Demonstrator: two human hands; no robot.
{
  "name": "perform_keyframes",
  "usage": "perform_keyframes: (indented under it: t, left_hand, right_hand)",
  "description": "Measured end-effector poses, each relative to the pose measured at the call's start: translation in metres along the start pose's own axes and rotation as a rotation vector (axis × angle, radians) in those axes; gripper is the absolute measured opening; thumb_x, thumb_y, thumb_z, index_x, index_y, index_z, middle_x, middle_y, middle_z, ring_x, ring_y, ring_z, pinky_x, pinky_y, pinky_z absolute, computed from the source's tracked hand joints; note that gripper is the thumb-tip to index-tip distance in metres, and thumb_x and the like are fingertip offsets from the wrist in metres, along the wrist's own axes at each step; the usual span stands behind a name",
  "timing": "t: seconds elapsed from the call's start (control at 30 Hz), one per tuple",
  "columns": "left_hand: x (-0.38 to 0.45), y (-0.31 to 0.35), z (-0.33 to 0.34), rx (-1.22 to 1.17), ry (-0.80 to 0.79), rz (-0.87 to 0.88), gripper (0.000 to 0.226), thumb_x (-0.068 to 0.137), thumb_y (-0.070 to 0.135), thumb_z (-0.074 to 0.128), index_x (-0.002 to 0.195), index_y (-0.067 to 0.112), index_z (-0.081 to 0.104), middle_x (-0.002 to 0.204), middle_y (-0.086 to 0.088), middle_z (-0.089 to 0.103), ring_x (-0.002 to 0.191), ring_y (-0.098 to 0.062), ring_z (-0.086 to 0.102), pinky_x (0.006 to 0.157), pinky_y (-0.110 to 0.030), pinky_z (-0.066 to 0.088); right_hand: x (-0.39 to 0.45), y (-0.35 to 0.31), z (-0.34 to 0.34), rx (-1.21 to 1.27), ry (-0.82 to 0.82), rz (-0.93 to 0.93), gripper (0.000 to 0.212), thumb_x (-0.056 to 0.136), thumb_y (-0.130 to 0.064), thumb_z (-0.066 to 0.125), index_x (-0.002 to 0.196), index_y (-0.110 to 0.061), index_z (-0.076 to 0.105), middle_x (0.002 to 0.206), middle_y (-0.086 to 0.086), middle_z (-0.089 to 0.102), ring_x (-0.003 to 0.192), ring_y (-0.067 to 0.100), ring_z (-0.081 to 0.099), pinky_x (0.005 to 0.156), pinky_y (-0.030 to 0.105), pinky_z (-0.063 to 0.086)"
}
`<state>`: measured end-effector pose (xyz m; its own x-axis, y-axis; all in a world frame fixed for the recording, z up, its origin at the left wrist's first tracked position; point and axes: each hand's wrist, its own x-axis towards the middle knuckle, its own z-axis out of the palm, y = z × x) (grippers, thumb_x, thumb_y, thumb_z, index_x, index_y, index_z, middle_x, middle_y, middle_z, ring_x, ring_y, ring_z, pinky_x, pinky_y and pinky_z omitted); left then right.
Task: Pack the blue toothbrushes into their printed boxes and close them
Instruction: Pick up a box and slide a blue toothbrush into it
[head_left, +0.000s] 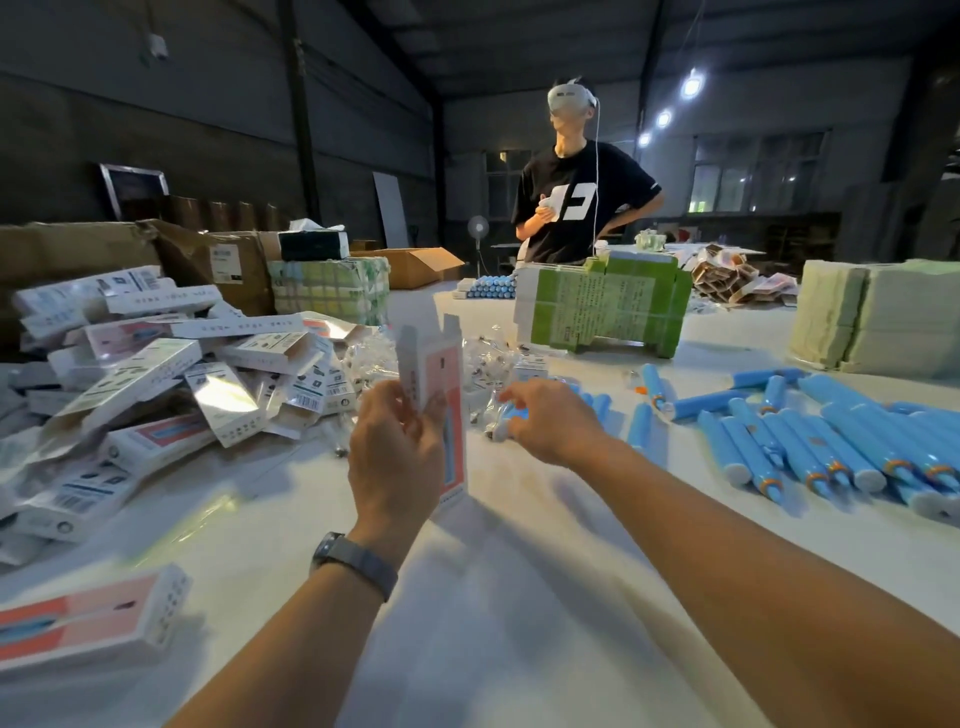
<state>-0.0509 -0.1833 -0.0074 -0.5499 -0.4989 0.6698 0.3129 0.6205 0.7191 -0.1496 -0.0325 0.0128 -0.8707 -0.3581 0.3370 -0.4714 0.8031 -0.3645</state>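
My left hand (397, 452) grips a pink and white printed box (441, 379) upright above the table, its top flaps open. My right hand (545, 418) reaches just to the right of it and curls its fingers round a blue toothbrush (511, 415) lying on the white table (519, 597). A large spread of blue toothbrushes (810, 441) lies at the right. Filled printed boxes are heaped at the left (156, 374). One closed pink box (88, 616) lies at the near left.
Clear plastic wrappers (483, 358) lie behind my hands. A green stack of flat cartons (602, 306) stands mid-table, a pale stack (878, 317) at the far right. Cardboard cartons (223, 260) stand at the back left. A person in a black shirt (582, 208) stands across the table.
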Motion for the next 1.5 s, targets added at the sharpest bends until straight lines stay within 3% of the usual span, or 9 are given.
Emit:
perform_keyframes:
  t: [0.13,0.33,0.43,0.53,0.77,0.93,1.13,1.37,1.5]
  left_hand:
    - [0.0,-0.003,0.003,0.006,-0.006,0.031,0.018,0.094,0.032,0.061,0.1,0.017,0.053,0.092,0.002,0.053,0.086,-0.023,0.061,0.073,-0.047,0.06]
    - [0.002,-0.007,0.004,-0.014,-0.008,0.05,0.018,0.094,0.034,0.062,0.099,0.022,0.05,0.093,0.004,0.054,0.087,-0.021,0.062,0.073,-0.043,0.061]
    - [0.003,-0.009,0.005,-0.012,-0.018,0.038,0.018,0.094,0.035,0.062,0.1,0.022,0.05,0.096,0.0,0.056,0.088,-0.022,0.062,0.073,-0.041,0.06]
    - [0.004,-0.009,0.005,-0.056,-0.063,0.03,0.016,0.095,0.032,0.061,0.098,0.021,0.05,0.097,-0.002,0.059,0.085,-0.022,0.061,0.07,-0.033,0.058]
    - [-0.005,0.004,0.003,-0.267,-0.245,0.035,0.006,0.096,0.03,0.057,0.091,0.027,0.055,0.093,-0.001,0.065,0.078,-0.02,0.065,0.064,-0.031,0.058]
    - [-0.02,0.013,0.009,-0.411,-0.322,0.021,0.028,0.084,0.047,0.057,0.094,0.021,0.058,0.089,0.006,0.065,0.072,-0.006,0.062,0.059,-0.024,0.056]
    - [-0.026,0.018,0.015,-0.322,-0.271,0.079,0.027,0.091,0.014,0.069,0.087,0.036,0.054,0.085,0.013,0.063,0.071,0.0,0.057,0.059,-0.023,0.056]
    - [-0.03,0.02,0.015,-0.272,-0.259,0.117,0.027,0.09,0.019,0.07,0.086,0.039,0.053,0.086,0.018,0.063,0.079,-0.005,0.06,0.063,-0.034,0.058]
    - [-0.031,0.021,0.017,-0.253,-0.233,0.16,0.033,0.087,0.015,0.074,0.084,0.04,0.053,0.085,0.02,0.063,0.076,-0.002,0.058,0.055,-0.019,0.051]
  right_hand:
    - [0.029,-0.005,0.031,-0.34,-0.211,-0.089,0.041,0.096,-0.018,0.045,0.133,-0.034,0.054,0.144,0.002,0.047,0.135,0.03,0.03,0.105,0.048,0.034]
    - [0.051,-0.015,0.041,-0.549,-0.23,-0.035,0.011,0.09,-0.016,0.05,0.09,-0.022,0.058,0.116,0.006,0.06,0.125,0.029,0.039,0.103,0.053,0.034]
    - [0.056,-0.013,0.036,-0.607,-0.189,-0.111,0.01,0.09,-0.017,0.056,0.092,-0.022,0.065,0.099,0.003,0.061,0.105,0.024,0.053,0.089,0.043,0.049]
    - [0.053,-0.004,0.033,-0.397,-0.068,-0.195,0.016,0.092,-0.02,0.062,0.105,-0.024,0.069,0.11,-0.001,0.058,0.109,0.022,0.049,0.086,0.04,0.05]
    - [0.007,-0.038,-0.044,0.882,0.473,-0.104,0.01,0.091,-0.022,0.067,0.082,-0.023,0.062,0.082,-0.007,0.066,0.082,0.012,0.062,0.068,0.018,0.049]
    - [-0.051,-0.052,-0.113,1.271,0.683,-0.172,0.007,0.085,-0.021,0.063,0.079,-0.024,0.065,0.074,-0.008,0.067,0.069,0.006,0.059,0.056,0.018,0.044]
    - [-0.089,-0.063,-0.124,1.08,0.64,-0.289,0.012,0.091,-0.01,0.06,0.082,-0.019,0.063,0.069,-0.007,0.066,0.062,0.006,0.057,0.054,0.019,0.044]
    - [-0.09,-0.067,-0.126,1.037,0.644,-0.369,0.006,0.087,-0.016,0.063,0.083,-0.02,0.063,0.072,-0.002,0.066,0.063,0.006,0.058,0.057,0.018,0.045]
    - [-0.087,-0.064,-0.114,0.763,0.643,-0.374,0.005,0.089,-0.016,0.064,0.085,-0.019,0.062,0.078,0.0,0.067,0.073,0.013,0.062,0.066,0.03,0.053]
